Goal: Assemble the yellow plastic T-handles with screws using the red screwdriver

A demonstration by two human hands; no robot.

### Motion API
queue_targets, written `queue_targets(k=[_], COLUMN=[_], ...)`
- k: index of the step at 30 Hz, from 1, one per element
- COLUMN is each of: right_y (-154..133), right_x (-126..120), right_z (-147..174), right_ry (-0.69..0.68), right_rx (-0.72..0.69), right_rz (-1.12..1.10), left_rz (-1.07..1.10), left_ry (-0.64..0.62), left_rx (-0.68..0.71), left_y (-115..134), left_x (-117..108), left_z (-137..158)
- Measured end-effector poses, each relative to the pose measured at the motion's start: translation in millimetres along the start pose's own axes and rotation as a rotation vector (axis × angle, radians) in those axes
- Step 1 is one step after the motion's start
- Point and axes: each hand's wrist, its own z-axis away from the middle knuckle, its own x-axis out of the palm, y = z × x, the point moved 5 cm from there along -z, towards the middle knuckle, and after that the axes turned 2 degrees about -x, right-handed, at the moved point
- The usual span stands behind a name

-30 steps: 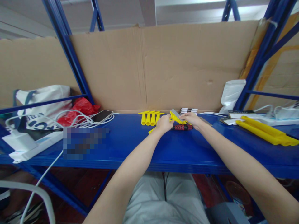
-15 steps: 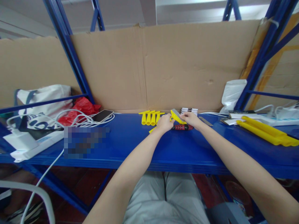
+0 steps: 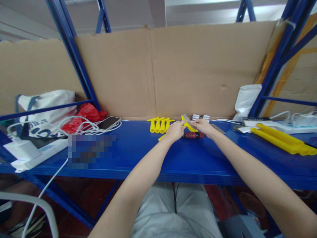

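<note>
Near the back middle of the blue table, my left hand (image 3: 176, 130) is closed on a yellow plastic scraper (image 3: 191, 128). My right hand (image 3: 201, 126) pinches a flat grey metal blade (image 3: 186, 119), which lies against the scraper's wide head. Fingers cover much of both parts, so how the blade is seated cannot be made out. Just below the hands lies a red and black screwdriver (image 3: 193, 135), its tip hidden. To the left, several yellow T-shaped scrapers (image 3: 158, 126) stand side by side in a row.
Behind my right hand is a stack of small white packets (image 3: 200, 117); another metal blade (image 3: 218, 129) lies to its right. Long yellow handles (image 3: 282, 140) rest at the right. A phone (image 3: 109, 123), cables and a power strip (image 3: 42, 153) occupy the left. Cardboard (image 3: 185, 69) walls the back.
The blade has turned and shifted slightly against the yellow scraper, and less of the scraper's yellow head shows. Both hands stay in nearly the same place.
</note>
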Motion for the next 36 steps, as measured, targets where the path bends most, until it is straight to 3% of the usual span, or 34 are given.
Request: queue_targets(k=[5, 15, 21, 36], right_y=[2, 8, 13, 17], right_x=[1, 0, -2, -2], right_z=[-1, -2, -6, -7], right_ry=[0.0, -0.003, -0.011, 0.011], right_rx=[-0.005, 0.137, 0.156, 0.147], right_rz=[-0.015, -0.169, -0.261, -0.33], left_rz=[-0.05, -0.072, -0.049, -0.043], left_ry=[-0.02, -0.067, -0.076, -0.095], left_rx=[0.01, 0.026, 0.106, 0.119], left_y=[-1, 8, 16, 23], left_x=[3, 0, 6, 8], left_z=[0, 3, 4, 7])
